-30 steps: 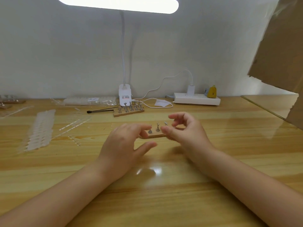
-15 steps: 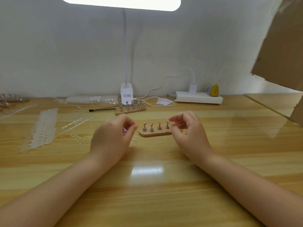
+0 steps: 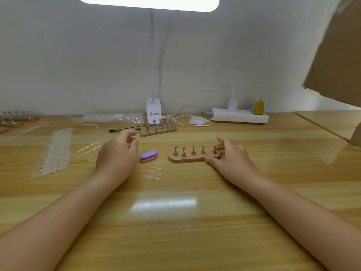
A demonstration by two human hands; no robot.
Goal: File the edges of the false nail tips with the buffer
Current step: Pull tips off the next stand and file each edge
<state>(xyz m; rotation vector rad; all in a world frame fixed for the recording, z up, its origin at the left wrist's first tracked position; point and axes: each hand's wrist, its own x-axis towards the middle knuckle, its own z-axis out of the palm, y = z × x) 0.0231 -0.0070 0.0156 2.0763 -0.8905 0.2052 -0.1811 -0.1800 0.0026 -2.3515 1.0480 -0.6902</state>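
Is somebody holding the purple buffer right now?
No, the purple buffer lies on the table beside the left hand, untouched.

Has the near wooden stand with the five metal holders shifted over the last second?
Yes. The wooden stand has slid to the right, away from the lamp base; the right hand holds its right end.

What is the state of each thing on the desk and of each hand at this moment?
Buffer: lying flat on the desk, not held.
Near wooden stand: flat, five metal holders upright, right end gripped.
Right hand: pinches the stand's end.
Left hand: fingers loosely curled, holding nothing.
Far stand: untouched.
Lamp: on.
Power strip: charger plugged in.
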